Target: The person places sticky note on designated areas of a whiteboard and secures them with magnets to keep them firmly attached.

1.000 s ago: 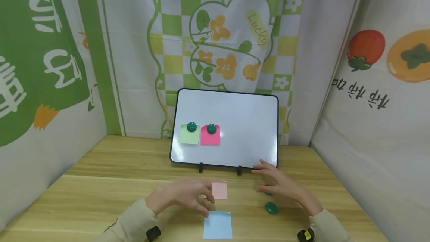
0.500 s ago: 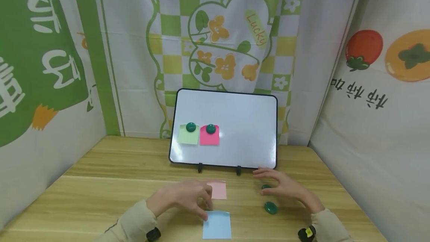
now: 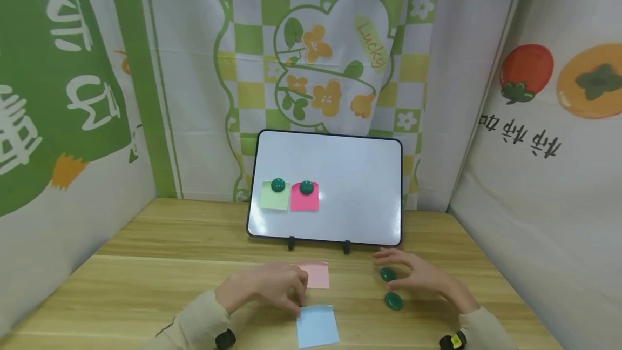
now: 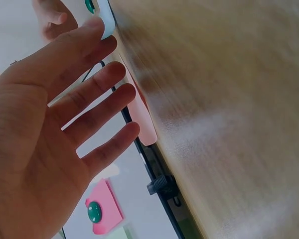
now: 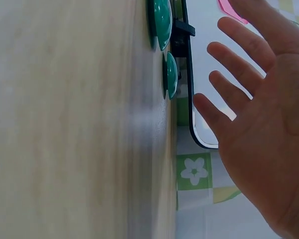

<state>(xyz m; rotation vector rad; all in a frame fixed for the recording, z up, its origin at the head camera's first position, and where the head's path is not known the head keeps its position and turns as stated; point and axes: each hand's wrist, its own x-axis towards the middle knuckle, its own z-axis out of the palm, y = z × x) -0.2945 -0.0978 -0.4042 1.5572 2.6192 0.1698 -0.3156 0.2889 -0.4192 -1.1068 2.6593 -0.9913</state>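
Note:
A light blue sticky note (image 3: 318, 328) lies near the front of the wooden table, a little turned. My left hand (image 3: 269, 286) pinches its upper left corner between thumb and index finger; the left wrist view shows the blue edge (image 4: 107, 20) at those fingertips, the other fingers spread. Just beyond, partly behind this hand, is a pale pink sticky note (image 3: 318, 274). My right hand (image 3: 424, 275) hovers with parted fingers by two green round magnets, the farther magnet (image 3: 387, 274) and the nearer magnet (image 3: 393, 301). It holds nothing in the right wrist view.
A whiteboard (image 3: 359, 188) stands on black feet at the back. On its left side, green magnets hold a light green note (image 3: 274, 201) and a bright pink note (image 3: 304, 203). Printed cloth (image 3: 320, 42) hangs behind and along both sides.
The blue note has turned slightly, its lower end swinging right, with my left fingers at its corner. My right hand has lowered and drawn back to the right, uncovering the farther magnet.

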